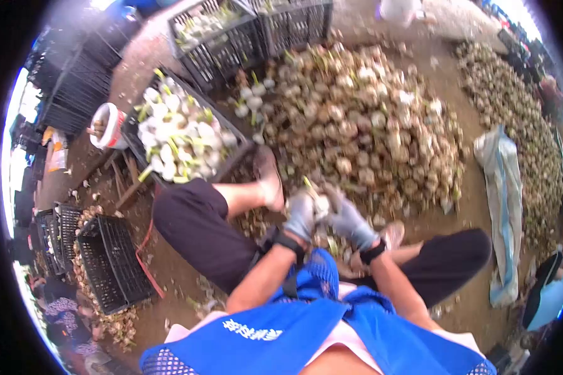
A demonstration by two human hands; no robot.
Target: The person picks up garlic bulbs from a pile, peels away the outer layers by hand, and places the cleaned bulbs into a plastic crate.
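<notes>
Between my knees, my gloved left hand (pixel 301 215) is closed around a pale garlic bulb (pixel 321 205) with a short green stem. My right hand (pixel 350 219), also gloved, is closed against the bulb from the other side, its fingers partly hidden and blurred. Directly beyond both hands rises a large heap of brownish garlic bulbs (pixel 363 125). A black crate (pixel 231 125) at my left knee is full of cleaned white bulbs with green stems.
More black crates (pixel 225 53) stand behind the heap, and another crate (pixel 112 262) is at left. A white bucket (pixel 108 125) sits beside the full crate. At right lie a white sack (pixel 503 206) and a second garlic heap (pixel 513 119). Other people are at the edges.
</notes>
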